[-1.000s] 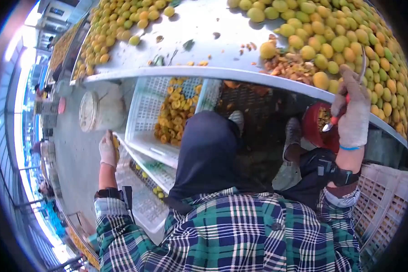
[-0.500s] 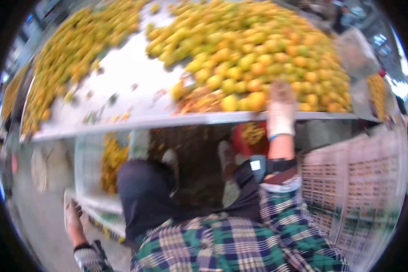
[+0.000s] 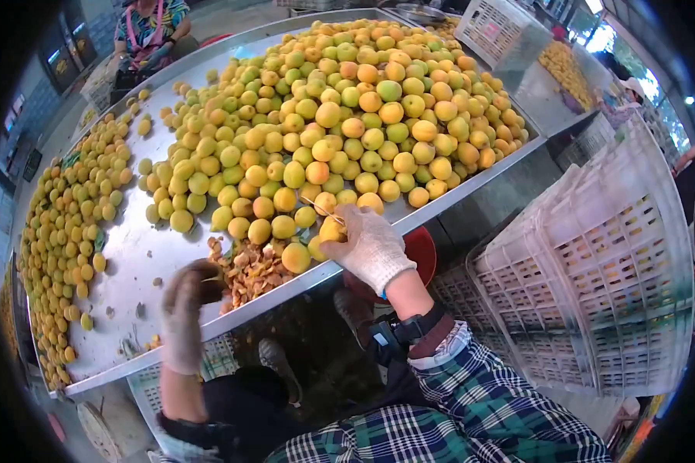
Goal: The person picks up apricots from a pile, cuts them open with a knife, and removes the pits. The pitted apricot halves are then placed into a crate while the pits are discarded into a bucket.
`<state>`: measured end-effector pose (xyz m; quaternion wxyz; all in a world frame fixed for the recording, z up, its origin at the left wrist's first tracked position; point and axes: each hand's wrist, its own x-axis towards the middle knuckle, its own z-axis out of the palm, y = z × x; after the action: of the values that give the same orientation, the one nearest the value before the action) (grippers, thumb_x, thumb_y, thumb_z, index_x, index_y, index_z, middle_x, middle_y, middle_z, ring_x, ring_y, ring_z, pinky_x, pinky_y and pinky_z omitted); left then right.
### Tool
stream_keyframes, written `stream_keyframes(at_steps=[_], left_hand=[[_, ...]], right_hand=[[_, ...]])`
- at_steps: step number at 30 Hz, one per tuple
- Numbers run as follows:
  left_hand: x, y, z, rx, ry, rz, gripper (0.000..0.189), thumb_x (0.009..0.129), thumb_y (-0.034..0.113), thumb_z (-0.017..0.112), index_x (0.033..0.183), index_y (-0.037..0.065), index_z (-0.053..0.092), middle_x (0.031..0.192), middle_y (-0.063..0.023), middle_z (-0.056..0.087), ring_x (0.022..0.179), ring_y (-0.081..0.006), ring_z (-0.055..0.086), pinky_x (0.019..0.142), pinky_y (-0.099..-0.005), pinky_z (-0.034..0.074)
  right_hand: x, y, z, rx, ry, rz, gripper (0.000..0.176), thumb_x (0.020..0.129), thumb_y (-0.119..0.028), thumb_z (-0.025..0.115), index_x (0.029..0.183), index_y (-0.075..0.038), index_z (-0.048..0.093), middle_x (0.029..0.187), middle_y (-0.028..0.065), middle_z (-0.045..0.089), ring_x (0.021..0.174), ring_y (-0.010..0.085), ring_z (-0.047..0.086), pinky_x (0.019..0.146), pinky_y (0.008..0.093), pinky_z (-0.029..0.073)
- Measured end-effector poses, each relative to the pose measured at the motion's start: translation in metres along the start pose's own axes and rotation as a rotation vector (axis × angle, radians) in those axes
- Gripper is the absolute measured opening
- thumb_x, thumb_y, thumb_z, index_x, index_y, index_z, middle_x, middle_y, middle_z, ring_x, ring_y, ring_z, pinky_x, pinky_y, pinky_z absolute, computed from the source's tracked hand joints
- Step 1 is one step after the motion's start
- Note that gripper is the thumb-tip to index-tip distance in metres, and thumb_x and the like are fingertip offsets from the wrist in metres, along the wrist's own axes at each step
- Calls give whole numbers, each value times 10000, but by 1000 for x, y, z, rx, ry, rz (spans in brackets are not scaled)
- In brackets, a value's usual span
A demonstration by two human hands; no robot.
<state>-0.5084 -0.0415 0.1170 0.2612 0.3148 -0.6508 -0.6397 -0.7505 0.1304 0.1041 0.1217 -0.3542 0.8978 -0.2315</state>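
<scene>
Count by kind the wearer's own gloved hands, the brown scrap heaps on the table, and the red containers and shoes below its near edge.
Left hand plus right hand, both gloved: 2
Scrap heap: 1
Red container: 1
Shoes: 2
Total: 6

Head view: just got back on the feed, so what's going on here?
A person's gloved right hand seems to have its grip on a yellow fruit at the near edge of a metal table. Their left hand, blurred, hovers near a pile of scraps; whether it holds anything is unclear. A big heap of fruit lies beyond. Another person is at the far side.
</scene>
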Motion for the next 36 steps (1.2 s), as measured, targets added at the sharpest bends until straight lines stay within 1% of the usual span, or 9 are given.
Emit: stream_keyframes(at_steps=[7, 11, 16, 20, 23, 28, 30, 32, 36], left_hand=[[5, -17, 94, -307, -138, -204, 418, 998, 274, 449, 1292, -16, 512, 1216, -112, 593, 1053, -201, 597, 891, -329, 492], [8, -21, 86, 31, -219, 64, 681, 1001, 542, 348, 1364, -28, 436, 1187, -110, 576, 1080, -213, 564, 941, -331, 438], [10, -28, 84, -945, -37, -396, 587, 976, 538, 423, 1298, 54, 503, 1217, -96, 583, 1071, -239, 583, 915, -369, 494], [8, -37, 61, -992, 28, -474, 492, 967, 515, 451, 1214, 102, 551, 1066, -60, 608, 942, -184, 592, 774, -313, 518], [2, -38, 53, -933, -39, -434, 461, 971, 501, 449, 1174, 104, 566, 1011, -56, 622, 920, -174, 593, 751, -300, 507], [-4, -42, 46, -869, 21, -477, 441, 975, 507, 441, 1126, 114, 572, 962, -50, 629, 793, -166, 603, 656, -270, 494], [-8, -44, 44, -837, 41, -463, 457, 966, 531, 441, 1092, 115, 582, 933, -49, 637, 735, -168, 611, 617, -273, 506], [-5, -41, 43, -833, 99, -489, 495, 948, 573, 443, 1043, 113, 599, 897, -48, 649, 670, -178, 626, 580, -293, 536], [-3, -26, 41, -803, 104, -463, 494, 967, 561, 421, 1076, 112, 595, 940, -58, 648, 794, -197, 642, 693, -324, 553]], right_hand=[[1, -15, 14, 391, 155, -384, 441, 691, -205, 720, 1077, -78, 548, 968, 124, 586, 987, 355, 566, 826, 435, 490], [-23, -49, 34, 465, 245, -539, 500, 705, -142, 785, 1142, -68, 552, 1049, 133, 588, 895, 357, 598, 757, 409, 505], [-34, -61, 37, 614, 52, -530, 494, 818, -103, 684, 1285, -60, 531, 1035, 104, 601, 788, 243, 610, 688, 319, 516], [-40, -64, 21, 1301, -353, 63, 394, 957, -182, 553, 1323, -39, 527, 780, 33, 586, 561, 76, 541, 508, 208, 463], [-36, -70, 6, 1188, -392, 268, 387, 951, -219, 573, 1310, -79, 544, 752, -8, 539, 538, 68, 498, 481, 226, 435], [-29, -69, 2, 1483, -494, 103, 364, 887, -122, 582, 1192, 65, 515, 678, 25, 527, 517, 105, 508, 497, 235, 403], [-32, -81, -4, 1676, -291, 151, 372, 882, -116, 581, 1208, 41, 492, 696, 38, 550, 519, 122, 525, 520, 237, 432], [-40, -83, 7, 1560, -357, 188, 409, 889, -131, 581, 1249, 27, 469, 693, 44, 558, 494, 128, 528, 492, 243, 440], [-63, -91, 27, 1419, -617, 287, 420, 946, -186, 541, 1336, -57, 451, 752, 31, 577, 474, 74, 524, 398, 202, 389]])
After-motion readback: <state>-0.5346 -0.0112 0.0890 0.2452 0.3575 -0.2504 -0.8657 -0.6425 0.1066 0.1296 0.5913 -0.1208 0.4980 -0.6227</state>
